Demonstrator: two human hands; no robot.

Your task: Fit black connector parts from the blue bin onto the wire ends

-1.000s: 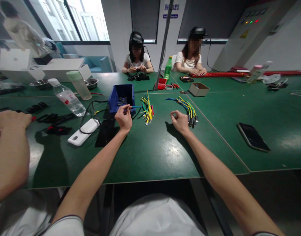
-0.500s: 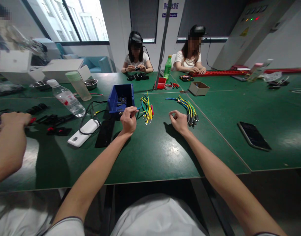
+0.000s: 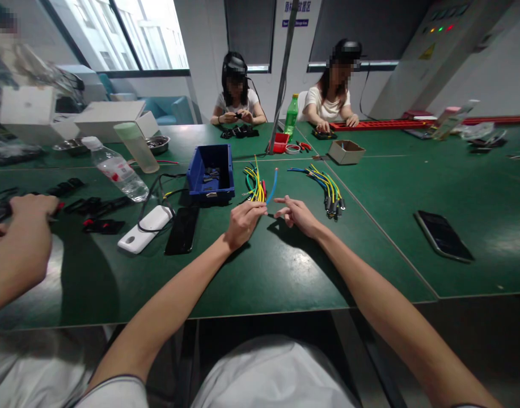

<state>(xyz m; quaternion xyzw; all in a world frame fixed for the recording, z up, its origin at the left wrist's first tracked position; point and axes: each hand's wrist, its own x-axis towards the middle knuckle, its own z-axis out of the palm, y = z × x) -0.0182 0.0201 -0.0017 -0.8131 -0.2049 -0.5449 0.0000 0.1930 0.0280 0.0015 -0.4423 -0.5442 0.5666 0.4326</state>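
Note:
Between the fingertips of my left hand (image 3: pixel 244 225) is a blue wire (image 3: pixel 274 186), its free end curving up and away from me. Close to its right, my right hand (image 3: pixel 299 216) has its fingers apart, the index finger pointing toward the wire, and holds nothing. Just behind my left hand lies a bundle of yellow, green and red wires (image 3: pixel 254 184), its near ends partly covered by the hand. Farther right sits another bundle of yellow, blue and green wires (image 3: pixel 326 188) with black sleeves and ring terminals.
A blue bin (image 3: pixel 217 193) with small dark parts stands left of the wires. Near it are a black phone (image 3: pixel 182 231), a white power bank (image 3: pixel 146 229) and a tilted water bottle (image 3: pixel 119 173). At right lies another phone (image 3: pixel 443 236). A neighbour's arm (image 3: pixel 24 249) reaches in from the left.
My left hand has moved right from beside the blue bin, bringing the blue wire in front of the left bundle. My right hand has shifted left and spread its fingers.

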